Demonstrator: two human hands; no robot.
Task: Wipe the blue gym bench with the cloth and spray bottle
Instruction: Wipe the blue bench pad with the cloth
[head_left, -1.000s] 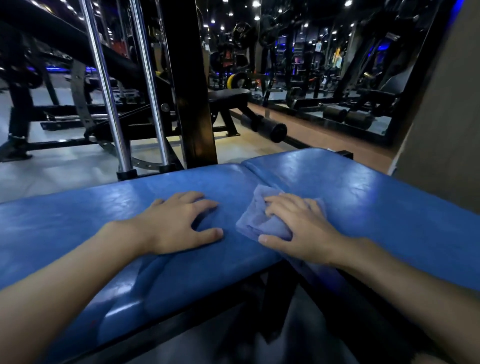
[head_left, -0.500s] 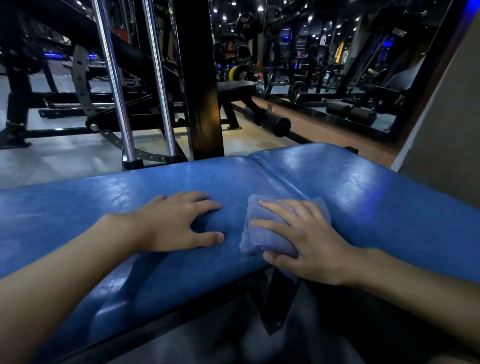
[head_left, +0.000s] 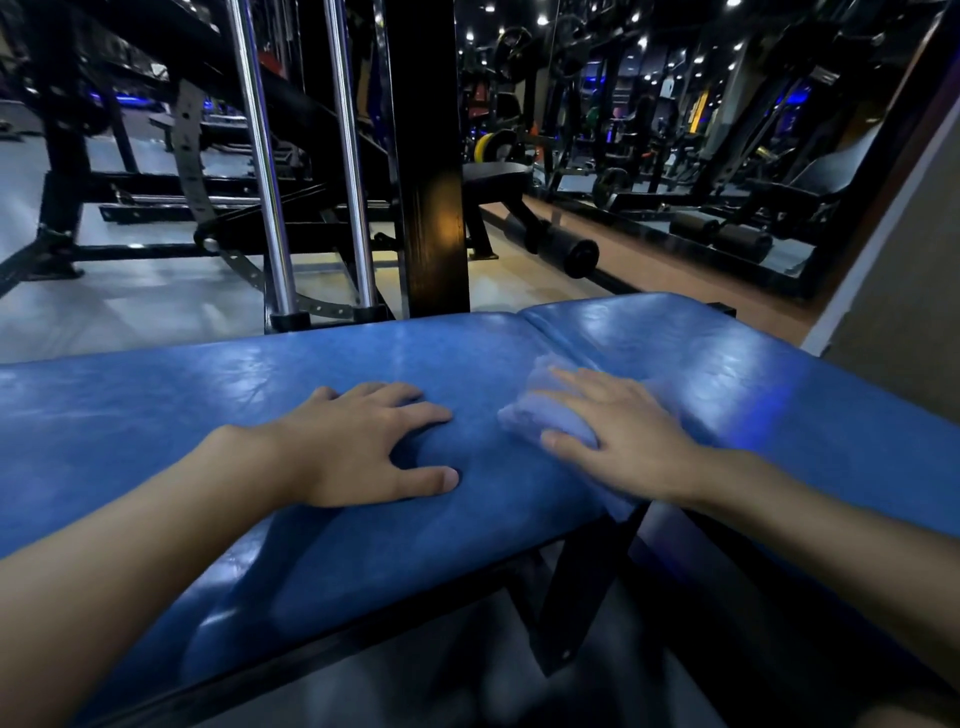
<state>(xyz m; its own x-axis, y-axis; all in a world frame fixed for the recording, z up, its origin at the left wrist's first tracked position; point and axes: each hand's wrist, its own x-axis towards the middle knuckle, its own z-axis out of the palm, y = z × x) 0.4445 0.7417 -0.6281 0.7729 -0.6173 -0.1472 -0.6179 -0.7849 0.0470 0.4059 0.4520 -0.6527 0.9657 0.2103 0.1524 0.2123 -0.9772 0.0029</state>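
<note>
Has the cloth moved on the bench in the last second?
Yes. The cloth under the right hand has slid away from the near edge of the blue gym bench, farther along the seam between its pads.

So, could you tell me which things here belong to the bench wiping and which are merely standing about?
Job: blue bench; cloth under the right hand; left hand on the bench. No spray bottle in view.
Standing about: chrome guide rods; black upright post; foam roller pad.
</note>
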